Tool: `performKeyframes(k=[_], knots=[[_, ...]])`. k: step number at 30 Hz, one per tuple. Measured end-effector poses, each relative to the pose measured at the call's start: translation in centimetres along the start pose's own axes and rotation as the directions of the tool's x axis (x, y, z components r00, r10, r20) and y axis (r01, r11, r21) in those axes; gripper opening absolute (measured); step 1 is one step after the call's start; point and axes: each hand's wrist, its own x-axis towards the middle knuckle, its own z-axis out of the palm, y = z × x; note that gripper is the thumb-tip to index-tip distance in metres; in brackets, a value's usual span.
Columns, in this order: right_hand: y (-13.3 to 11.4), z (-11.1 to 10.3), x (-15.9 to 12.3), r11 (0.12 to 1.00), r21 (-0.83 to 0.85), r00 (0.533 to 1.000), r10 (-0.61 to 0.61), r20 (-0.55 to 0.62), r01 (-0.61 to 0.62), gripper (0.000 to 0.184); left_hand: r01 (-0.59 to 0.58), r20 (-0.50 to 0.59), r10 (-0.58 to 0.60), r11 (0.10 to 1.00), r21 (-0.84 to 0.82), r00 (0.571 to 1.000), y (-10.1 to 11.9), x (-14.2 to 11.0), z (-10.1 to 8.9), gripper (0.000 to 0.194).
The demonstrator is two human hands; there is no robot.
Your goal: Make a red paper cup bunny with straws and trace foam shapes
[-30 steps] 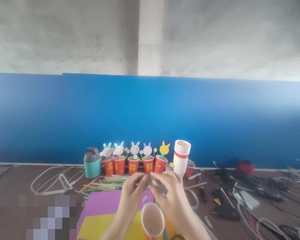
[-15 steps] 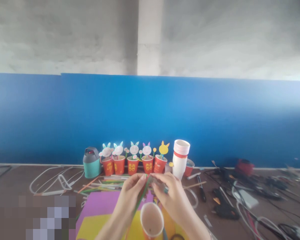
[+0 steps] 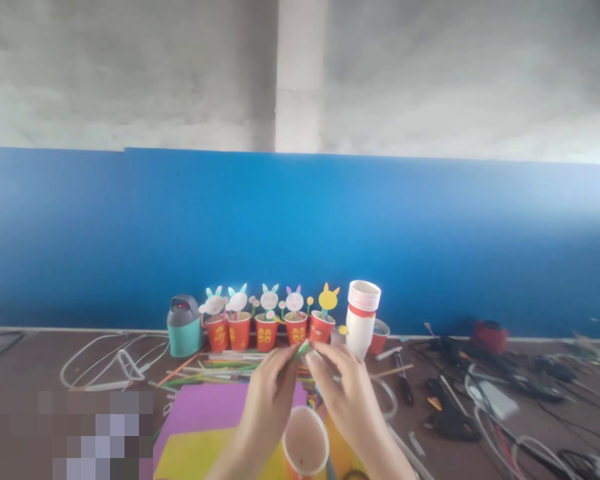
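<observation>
My left hand (image 3: pixel 270 388) and my right hand (image 3: pixel 343 387) meet above the table, fingertips pinched together. Between them is a thin green strip (image 3: pixel 304 347); a short piece of it shows, and my fingers hide the rest. Just below my hands stands an open paper cup (image 3: pixel 305 437), its pale inside facing up. Purple paper (image 3: pixel 205 407) and yellow paper (image 3: pixel 195 455) lie under and left of my left forearm. Behind my hands, several thin coloured strips (image 3: pixel 220 363) are spread across the table.
Red paper cups (image 3: pixel 267 333) with paper animal heads stand in a row at the back. Right of them rises a stack of white cups (image 3: pixel 363 320). A teal container (image 3: pixel 185 333) and white cable (image 3: pixel 125 363) are left. A black glue gun (image 3: pixel 450 413) and tangled cables lie right.
My fingers have drawn closer together around the green strip. Its long part, seen earlier along my left hand, is now hidden, with a short end showing at the fingertips.
</observation>
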Motion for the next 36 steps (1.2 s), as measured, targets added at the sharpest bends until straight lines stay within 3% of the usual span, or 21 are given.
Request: performKeyframes(k=[4,10,16,19,21,27,31,34,36], knots=[[-0.1,0.4,-0.6,0.998,0.054,0.999,0.024,-0.03,-0.022,0.042,-0.095,-0.027,0.1,0.982,0.165,0.995,0.2,-0.5,0.2,0.025],[-0.8,0.5,-0.7,0.992,0.107,0.998,0.063,-0.022,-0.061,0.039,-0.064,-0.043,0.069,0.992,0.11,0.997,0.3,-0.4,0.2,0.025],[-1.0,0.3,-0.2,0.993,0.082,0.997,0.081,0.017,-0.082,0.029,0.105,-0.107,-0.105,0.994,-0.008,0.989,-0.5,0.0,0.7,0.025],[-1.0,0.2,-0.1,0.997,0.027,0.998,0.07,-0.009,-0.069,0.023,0.25,-0.04,-0.257,0.96,-0.128,0.966,-0.6,0.1,0.9,0.028],[-0.9,0.3,0.0,0.999,-0.011,0.998,0.049,-0.026,-0.049,0.019,0.289,0.007,-0.292,0.943,-0.163,0.956,-0.7,0.1,0.9,0.03],[-1.3,0.4,-0.4,0.987,-0.152,0.997,-0.054,-0.064,0.043,0.017,0.124,-0.004,-0.124,0.992,-0.004,0.992,-0.5,0.0,0.2,0.022],[-1.5,0.2,-0.6,0.97,-0.183,0.987,-0.163,0.005,0.161,0.018,-0.013,-0.034,0.019,0.987,0.162,0.999,-0.2,0.0,-0.2,0.019],[-1.5,0.0,-0.8,0.963,-0.205,0.984,-0.176,0.014,0.175,0.023,-0.091,-0.04,0.111,0.934,0.346,0.993,-0.3,-0.2,-0.3,0.018],[-1.6,0.1,-1.0,0.964,-0.214,0.987,-0.163,-0.006,0.158,0.026,-0.131,-0.036,0.175,0.844,0.52,0.984,-0.6,-0.3,-0.3,0.018]])
